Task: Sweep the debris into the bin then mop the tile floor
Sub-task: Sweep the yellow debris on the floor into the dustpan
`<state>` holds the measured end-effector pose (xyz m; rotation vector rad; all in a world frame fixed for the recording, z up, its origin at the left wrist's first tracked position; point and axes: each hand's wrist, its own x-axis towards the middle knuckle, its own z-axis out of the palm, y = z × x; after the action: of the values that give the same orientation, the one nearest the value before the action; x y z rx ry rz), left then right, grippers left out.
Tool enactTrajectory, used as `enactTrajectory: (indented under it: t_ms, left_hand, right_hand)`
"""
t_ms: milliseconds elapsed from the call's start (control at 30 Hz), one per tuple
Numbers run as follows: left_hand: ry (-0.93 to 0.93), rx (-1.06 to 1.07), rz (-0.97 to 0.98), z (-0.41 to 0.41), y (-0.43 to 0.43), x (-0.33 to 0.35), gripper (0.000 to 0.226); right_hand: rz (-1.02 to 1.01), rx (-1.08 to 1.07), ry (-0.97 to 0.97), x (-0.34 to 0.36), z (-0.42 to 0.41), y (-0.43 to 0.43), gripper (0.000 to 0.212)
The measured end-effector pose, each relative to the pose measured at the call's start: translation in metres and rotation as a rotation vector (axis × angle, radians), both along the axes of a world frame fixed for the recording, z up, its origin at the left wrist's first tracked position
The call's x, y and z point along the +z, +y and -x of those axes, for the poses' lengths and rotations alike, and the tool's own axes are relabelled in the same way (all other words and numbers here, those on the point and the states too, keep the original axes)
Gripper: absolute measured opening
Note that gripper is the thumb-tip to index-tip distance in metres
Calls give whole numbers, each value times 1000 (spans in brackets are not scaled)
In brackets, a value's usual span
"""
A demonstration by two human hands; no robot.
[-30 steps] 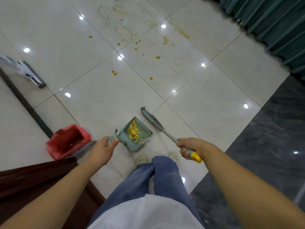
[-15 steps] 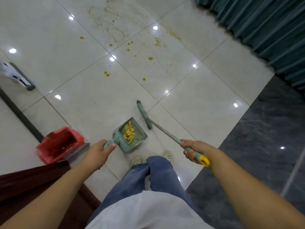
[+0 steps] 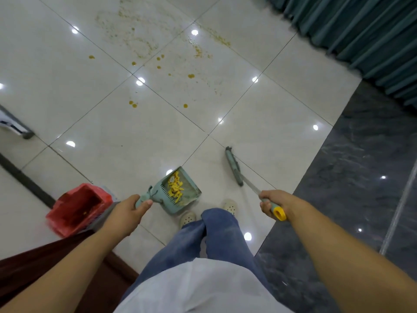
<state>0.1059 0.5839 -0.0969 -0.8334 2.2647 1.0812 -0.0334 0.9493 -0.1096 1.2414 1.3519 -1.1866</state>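
The left hand (image 3: 126, 213) was curled round the handle of the dustpan (image 3: 187, 199), which held a heap of yellow scraps (image 3: 176, 188) just ahead of the person's shoes (image 3: 187, 218). The right hand (image 3: 274, 203) gripped the broom (image 3: 233, 169) near its yellow end, with the broom's head apart from the dustpan, to its right. The red bin (image 3: 79, 207) stood open to the left. Farther off, yellow spots (image 3: 158, 62) marked the tile floor (image 3: 112, 132) before a green curtain (image 3: 361, 30).

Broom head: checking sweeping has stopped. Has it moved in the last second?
Yes. The broom head swung right, past the tile joint crossing.
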Motion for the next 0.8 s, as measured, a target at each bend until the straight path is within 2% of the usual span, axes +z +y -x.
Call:
enactTrajectory:
  t_ms: [200, 367, 567, 800]
  left_hand:
    - [22, 27, -22, 3, 3, 1, 30]
    - [20, 65, -44, 9, 4, 6, 29]
    - [53, 203, -77, 12, -3, 9, 25]
    - [112, 491, -84, 31, -6, 2, 23]
  right_hand:
    - [129, 125, -36, 8, -29, -52, 13]
    - [235, 214, -69, 27, -20, -89, 2]
    - [173, 401, 91, 58, 7, -110, 32]
    - [111, 443, 158, 71, 77, -110, 29]
